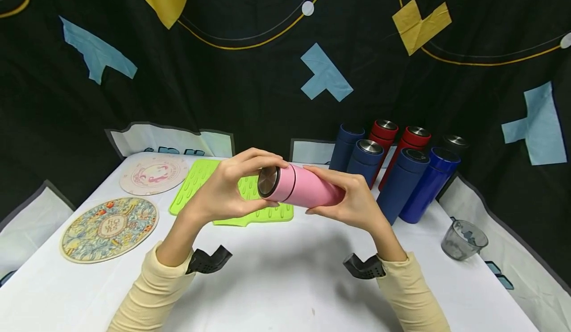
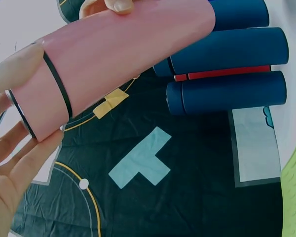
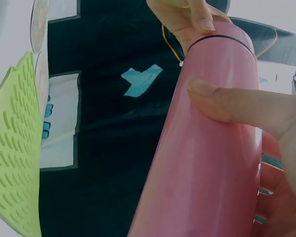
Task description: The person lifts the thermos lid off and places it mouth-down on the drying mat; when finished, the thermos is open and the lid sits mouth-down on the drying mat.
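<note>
A pink thermos bottle [image 1: 308,187] is held up in the air above the white table, tilted nearly on its side with its silver-topped lid toward the left. My left hand [image 1: 232,186] grips the lid end between thumb and fingers. Round the body near the base, my right hand [image 1: 352,198] holds the bottle with its thumb below and fingers above. In the left wrist view the bottle [image 2: 123,54] shows a dark ring between lid and body. The right wrist view shows the right thumb [image 3: 227,103] lying along the pink side.
Behind the bottle lies a green drying mat [image 1: 254,216]. Two round placemats, one patterned [image 1: 89,233] and one pink-white [image 1: 153,174], lie at left. Several blue, red and black bottles stand at right, including a navy one [image 1: 403,183]. A clear glass cup [image 1: 464,240] sits near the right edge.
</note>
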The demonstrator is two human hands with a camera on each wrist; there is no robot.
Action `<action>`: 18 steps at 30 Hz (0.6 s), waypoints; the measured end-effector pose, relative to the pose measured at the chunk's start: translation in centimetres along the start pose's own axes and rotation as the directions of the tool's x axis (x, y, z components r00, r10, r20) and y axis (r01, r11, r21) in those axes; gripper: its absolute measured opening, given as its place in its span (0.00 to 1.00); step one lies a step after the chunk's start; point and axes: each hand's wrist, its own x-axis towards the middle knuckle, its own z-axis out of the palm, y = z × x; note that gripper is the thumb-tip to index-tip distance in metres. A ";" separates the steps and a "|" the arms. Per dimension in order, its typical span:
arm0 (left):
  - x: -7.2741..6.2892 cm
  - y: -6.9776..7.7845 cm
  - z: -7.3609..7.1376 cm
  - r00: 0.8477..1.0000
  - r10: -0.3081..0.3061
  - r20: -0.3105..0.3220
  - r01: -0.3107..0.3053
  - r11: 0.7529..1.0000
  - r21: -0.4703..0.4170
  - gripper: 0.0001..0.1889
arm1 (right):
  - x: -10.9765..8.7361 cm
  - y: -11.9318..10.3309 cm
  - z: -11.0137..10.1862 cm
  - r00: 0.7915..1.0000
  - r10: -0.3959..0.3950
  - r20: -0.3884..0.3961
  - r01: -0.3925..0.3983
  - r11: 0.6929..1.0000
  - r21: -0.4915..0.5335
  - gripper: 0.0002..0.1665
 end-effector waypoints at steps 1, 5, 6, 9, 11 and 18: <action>0.0 0.0 0.1 1.000 -0.002 0.002 0.002 1.000 0.000 0.33 | -0.1 0.1 0.0 1.000 -0.001 -0.006 0.001 1.000 -0.004 0.45; -0.1 -0.1 0.2 0.999 -0.037 -0.005 0.037 0.999 0.018 0.35 | -0.2 0.4 0.3 0.999 -0.018 -0.042 0.017 1.000 -0.024 0.44; -0.1 -0.1 0.2 0.999 -0.047 -0.011 0.048 0.998 0.029 0.35 | -0.2 0.4 0.4 0.998 -0.025 -0.052 0.023 0.999 -0.031 0.43; -0.2 -0.1 0.2 0.996 -0.080 -0.032 0.082 0.995 0.050 0.37 | -0.2 0.4 0.7 0.995 -0.045 -0.086 0.039 0.997 -0.068 0.43; -0.2 -0.1 0.2 0.993 -0.103 -0.048 0.106 0.993 0.056 0.37 | -0.2 0.3 0.9 0.992 -0.061 -0.113 0.048 0.993 -0.109 0.44; -0.1 0.2 0.7 0.956 -0.249 -0.158 0.261 0.963 0.063 0.36 | 0.1 -0.2 1.4 0.965 -0.169 -0.201 0.098 0.942 -0.322 0.43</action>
